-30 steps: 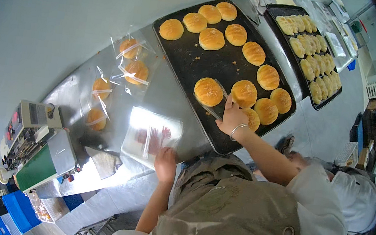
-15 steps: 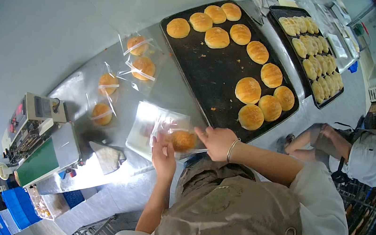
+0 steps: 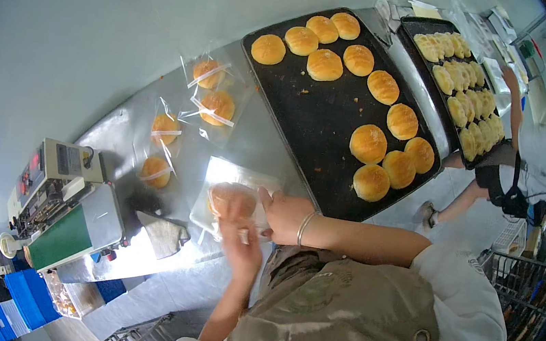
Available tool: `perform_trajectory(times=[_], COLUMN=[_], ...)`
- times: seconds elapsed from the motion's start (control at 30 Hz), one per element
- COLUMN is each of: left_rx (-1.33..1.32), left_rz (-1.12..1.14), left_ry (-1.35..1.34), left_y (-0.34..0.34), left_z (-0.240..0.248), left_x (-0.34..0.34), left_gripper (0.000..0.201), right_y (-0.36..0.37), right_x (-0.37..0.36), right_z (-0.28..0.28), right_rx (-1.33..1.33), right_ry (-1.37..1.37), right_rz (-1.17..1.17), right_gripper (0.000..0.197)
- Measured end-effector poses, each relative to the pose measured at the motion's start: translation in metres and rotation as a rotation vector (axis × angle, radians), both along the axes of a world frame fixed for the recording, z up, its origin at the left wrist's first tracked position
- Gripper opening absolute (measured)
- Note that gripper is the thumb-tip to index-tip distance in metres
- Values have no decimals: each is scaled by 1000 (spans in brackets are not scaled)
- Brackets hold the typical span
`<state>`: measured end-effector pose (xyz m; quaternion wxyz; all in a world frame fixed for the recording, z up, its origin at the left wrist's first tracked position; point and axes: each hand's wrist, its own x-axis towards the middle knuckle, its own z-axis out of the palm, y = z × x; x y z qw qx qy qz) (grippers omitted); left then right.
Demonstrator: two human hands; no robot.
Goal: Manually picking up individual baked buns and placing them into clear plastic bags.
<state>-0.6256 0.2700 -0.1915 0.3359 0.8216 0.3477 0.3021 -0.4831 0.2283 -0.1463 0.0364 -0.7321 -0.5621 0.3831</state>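
A golden bun [image 3: 231,199] lies inside a clear plastic bag, on a stack of clear bags [image 3: 218,167] at the table's near edge. My left hand [image 3: 241,248] reaches up over the near side of this bun, its fingers smeared by motion. To the right of the bun, my right hand [image 3: 286,218] holds the edge of the clear plastic bag, fingers bent; its fingertips are partly hidden. Several bagged buns, one of them a bagged bun [image 3: 218,107] with a white strip across it, lie farther off to the left.
A black baking tray [image 3: 307,116] with several golden buns stands beyond my hands. Another tray [image 3: 425,35] holds pale rolls at the far right. On the left are a machine with a green belt [image 3: 60,242] and a cloth [image 3: 162,235]. Another person [image 3: 543,158] stands at right.
The bagged bun has shifted left and up on the bag stack. My right hand has moved left with it, and my left hand is now blurred over its near side. The other person has reached out an arm.
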Motion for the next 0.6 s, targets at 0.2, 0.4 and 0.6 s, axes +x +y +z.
perform_trajectory(times=[0.2, 0.4, 0.6], left_rx=[60, -179, 31], left_rz=[367, 559, 546], left_ry=[-133, -324, -5], left_y=[119, 230, 208], left_z=[1, 74, 30], left_x=[-12, 1, 25], left_gripper=[6, 13, 10], right_y=[11, 68, 145], right_x=[48, 192, 223], right_z=[49, 3, -76], right_rx=[140, 108, -52], right_ry=[-121, -464, -409], right_rz=[88, -254, -538], right_gripper=[75, 59, 77])
